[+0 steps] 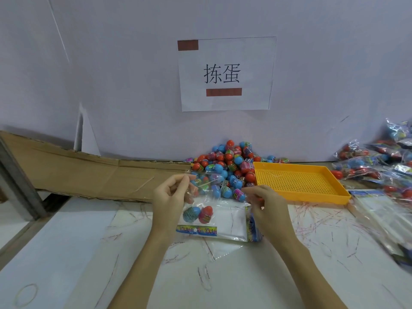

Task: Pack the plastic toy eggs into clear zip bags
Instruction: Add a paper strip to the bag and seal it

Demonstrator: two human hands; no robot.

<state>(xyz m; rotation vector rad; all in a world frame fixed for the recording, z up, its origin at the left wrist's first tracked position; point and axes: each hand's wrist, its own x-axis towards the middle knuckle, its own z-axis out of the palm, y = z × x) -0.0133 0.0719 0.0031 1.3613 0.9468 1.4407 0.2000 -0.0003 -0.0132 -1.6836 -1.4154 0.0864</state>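
A clear zip bag (207, 197) hangs upright between my hands above the white table. My left hand (171, 197) pinches its top left corner and my right hand (265, 202) pinches its top right corner. Inside the bag, near the bottom, lie a blue egg (191, 214) and a red egg (206, 214), side by side. A colourful printed strip (196, 230) shows at the bag's lower edge. Behind the bag, a heap of red and blue toy eggs (229, 166) is piled against the wall.
An orange perforated tray (296, 181) sits right of the heap. Filled bags (379, 161) are stacked at the far right, with a stack of flat bags (383, 219) below them. Brown cardboard (89, 172) lies at the left. More flat bags (231, 224) lie under my hands.
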